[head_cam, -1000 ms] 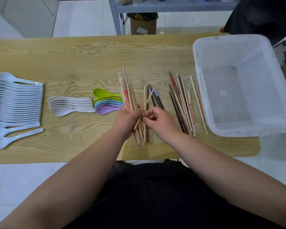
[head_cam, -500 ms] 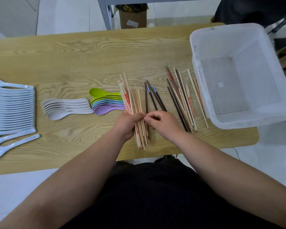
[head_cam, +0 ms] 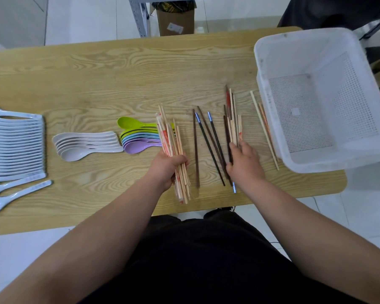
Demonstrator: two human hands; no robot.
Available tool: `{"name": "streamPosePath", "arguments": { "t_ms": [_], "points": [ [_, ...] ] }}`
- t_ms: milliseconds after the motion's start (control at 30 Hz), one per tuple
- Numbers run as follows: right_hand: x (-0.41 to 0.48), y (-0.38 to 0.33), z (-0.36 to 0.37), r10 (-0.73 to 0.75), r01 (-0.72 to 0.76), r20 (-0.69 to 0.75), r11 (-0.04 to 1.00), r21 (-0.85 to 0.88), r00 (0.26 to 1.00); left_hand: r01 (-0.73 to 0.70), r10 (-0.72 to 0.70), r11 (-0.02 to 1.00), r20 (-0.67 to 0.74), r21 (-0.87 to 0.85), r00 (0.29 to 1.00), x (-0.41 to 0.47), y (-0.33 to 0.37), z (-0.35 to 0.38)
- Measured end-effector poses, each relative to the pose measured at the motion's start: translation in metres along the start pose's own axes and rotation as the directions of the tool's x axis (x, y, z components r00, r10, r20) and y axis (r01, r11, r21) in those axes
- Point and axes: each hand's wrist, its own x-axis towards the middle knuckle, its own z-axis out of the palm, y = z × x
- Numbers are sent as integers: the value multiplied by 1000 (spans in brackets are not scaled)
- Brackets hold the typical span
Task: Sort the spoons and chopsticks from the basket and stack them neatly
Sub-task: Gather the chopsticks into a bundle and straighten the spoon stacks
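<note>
Between your hands lie dark chopsticks (head_cam: 209, 148), loose. Left hand (head_cam: 167, 165) is clamped round the pale bundle (head_cam: 171, 141); right hand (head_cam: 245, 163) sits on the mixed pile (head_cam: 233, 123), grip unclear. Sticks are light, stiff, smooth: expect rolling and sliding. Pinch mid-length, square the ends.

Bright, even light, faint soft shadows. Wide-lens bowing along the edges of the light wooden table (head_cam: 119, 69); slight wash-out on the white plastic basket (head_cam: 258, 60).
</note>
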Motion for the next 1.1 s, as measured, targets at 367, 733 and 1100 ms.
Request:
{"name": "streamPosePath", "arguments": {
  "t_ms": [367, 733, 1100],
  "points": [
    [5, -1, -8, -15, 35, -70, 952, 303, 997, 16, -13, 997, -42, 70, 999, 1, -11, 3],
    [30, -8, -16, 158, -170, 64, 937, 304, 985, 38, -29, 986, -59, 161, 998, -2, -15, 4],
    [0, -21, -28, 107, -166, 128, 711, 683, 986, 19, -19, 998, -1, 57, 1000, -9, 2, 14]
  ]
}}
